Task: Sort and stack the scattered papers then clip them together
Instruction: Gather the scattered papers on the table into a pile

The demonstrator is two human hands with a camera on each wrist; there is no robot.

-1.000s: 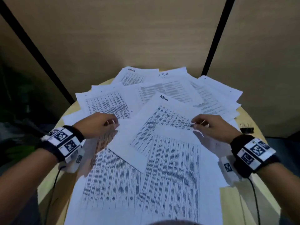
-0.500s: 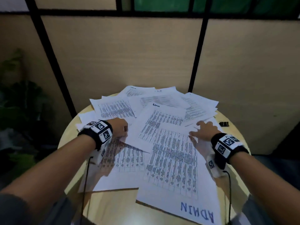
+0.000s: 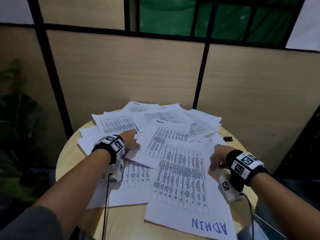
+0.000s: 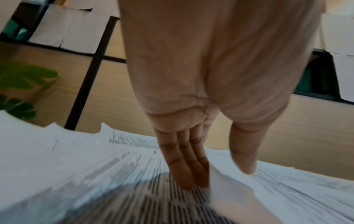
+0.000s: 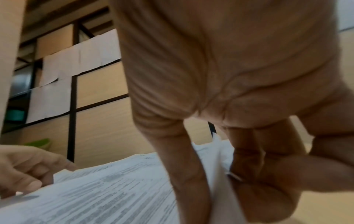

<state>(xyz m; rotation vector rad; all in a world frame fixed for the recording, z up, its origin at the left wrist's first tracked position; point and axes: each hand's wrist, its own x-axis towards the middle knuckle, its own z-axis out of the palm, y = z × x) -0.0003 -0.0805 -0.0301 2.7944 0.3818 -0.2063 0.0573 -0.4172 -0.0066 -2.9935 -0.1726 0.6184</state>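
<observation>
A: What differs from half a second ago?
B: The right hand has drawn back to the near right sheet edge and now pinches it, fingers curled.
A: And the left hand?
B: Straight fingers press flat on the scattered white printed papers, which fan across the round pale wooden counter.
A: The clip?
B: A small black binder clip lies beside the papers, beyond the right hand. Tan partition panels stand behind.

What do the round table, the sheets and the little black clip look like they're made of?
Table: pale wood or wood-look laminate, smooth matte top.
Sheets: thin white printer paper, matte, edges curling.
Clip: likely black painted metal with wire handles; too small to be sure.
</observation>
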